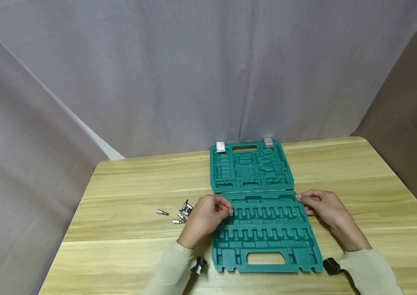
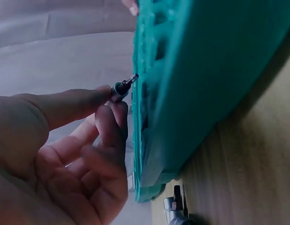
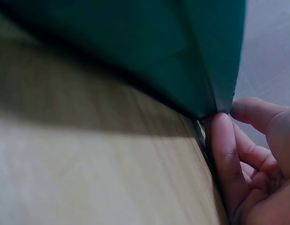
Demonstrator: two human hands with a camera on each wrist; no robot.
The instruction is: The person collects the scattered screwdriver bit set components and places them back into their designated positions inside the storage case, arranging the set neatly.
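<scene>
The left hand [image 1: 205, 217] pinches a small chrome bit socket [image 2: 122, 87] at the left edge of the open green moulded-plastic tool case [image 1: 264, 229] on the wood-grain table [image 1: 120, 246], while the right hand [image 1: 324, 209] apparently grips the case's right rim.

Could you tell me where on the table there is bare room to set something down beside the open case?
Bare wood lies right of the green case out to the table edge, and along the left edge past the loose bits. It is crowded where the left hand pinches a bit beside that pile, and where the right hand holds the case's corner.
</scene>
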